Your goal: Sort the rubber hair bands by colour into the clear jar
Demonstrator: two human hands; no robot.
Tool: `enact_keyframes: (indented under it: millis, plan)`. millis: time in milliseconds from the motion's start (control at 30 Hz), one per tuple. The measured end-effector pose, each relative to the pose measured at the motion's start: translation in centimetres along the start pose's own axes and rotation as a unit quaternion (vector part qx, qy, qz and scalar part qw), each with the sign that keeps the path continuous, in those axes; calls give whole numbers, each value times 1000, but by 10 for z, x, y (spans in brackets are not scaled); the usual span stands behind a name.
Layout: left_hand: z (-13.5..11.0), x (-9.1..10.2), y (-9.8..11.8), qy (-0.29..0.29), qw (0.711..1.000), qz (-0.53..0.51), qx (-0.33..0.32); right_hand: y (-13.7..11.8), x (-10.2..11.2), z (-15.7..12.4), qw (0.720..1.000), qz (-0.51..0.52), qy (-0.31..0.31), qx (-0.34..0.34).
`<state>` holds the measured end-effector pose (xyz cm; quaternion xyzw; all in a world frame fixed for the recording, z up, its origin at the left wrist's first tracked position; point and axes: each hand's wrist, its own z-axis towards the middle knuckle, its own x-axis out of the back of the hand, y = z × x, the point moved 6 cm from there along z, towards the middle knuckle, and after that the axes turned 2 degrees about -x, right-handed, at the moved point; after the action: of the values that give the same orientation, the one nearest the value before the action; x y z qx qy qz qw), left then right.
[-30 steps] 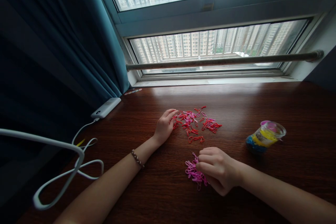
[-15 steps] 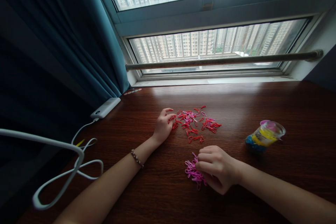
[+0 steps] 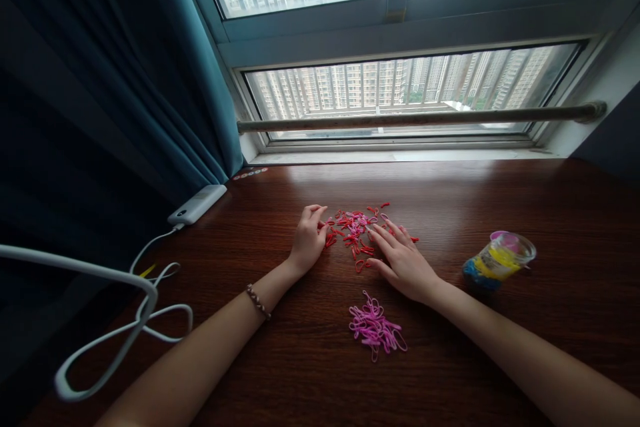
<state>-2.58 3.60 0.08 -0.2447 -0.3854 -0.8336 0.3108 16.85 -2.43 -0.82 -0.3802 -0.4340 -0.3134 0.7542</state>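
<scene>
A mixed pile of red and pink small rubber bands [image 3: 353, 221] lies spread on the dark wooden table. At its left edge rests my left hand [image 3: 307, 240], fingers loosely bent, thumb and index tips apart, beside some red bands. My right hand [image 3: 407, 263] reaches over the pile's right side, palm down, fingers spread, covering part of it; nothing shows gripped in it. Nearer to me is a separate heap of pink rubber bands [image 3: 376, 325], with neither hand touching it.
A clear plastic jar [image 3: 500, 260] with yellow and blue showing in it stands on the right. At left are a white power bank [image 3: 197, 205] and a looping white cable [image 3: 145, 313], below a blue curtain [image 3: 200, 93]. A window with a rail [image 3: 425, 119] lies behind the table.
My right hand has left the pink heap, moved up and away to the mixed pile, and its fingers have spread. My left hand stays almost in place.
</scene>
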Motion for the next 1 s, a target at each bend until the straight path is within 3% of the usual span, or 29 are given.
enact_keyframes:
  millis: [233, 433, 533, 667, 800, 867, 1000]
  plan:
    - [0, 2, 6, 10, 999, -17, -32, 5, -7, 1, 1000, 3, -18, -19]
    - [-6, 1, 33, -43, 991, -41, -123, 12, 10, 1, 987, 142, 67, -26]
    - [-21, -3, 66, -117, 964, -70, -229, 20, 20, -2, 964, 227, 125, -55]
    - [-47, -3, 110, -193, 901, -95, -377, 28, 27, -7, 943, 265, 175, -99]
    - [-62, -2, 124, -238, 857, -106, -446, 34, 27, -9, 927, 296, 193, -127]
    - [-59, 0, 118, -224, 865, -97, -438, 37, 25, -10, 916, 322, 193, -143]
    - [-34, 0, 86, -151, 933, -2, -328, 36, 22, -10, 893, 384, 176, -152]
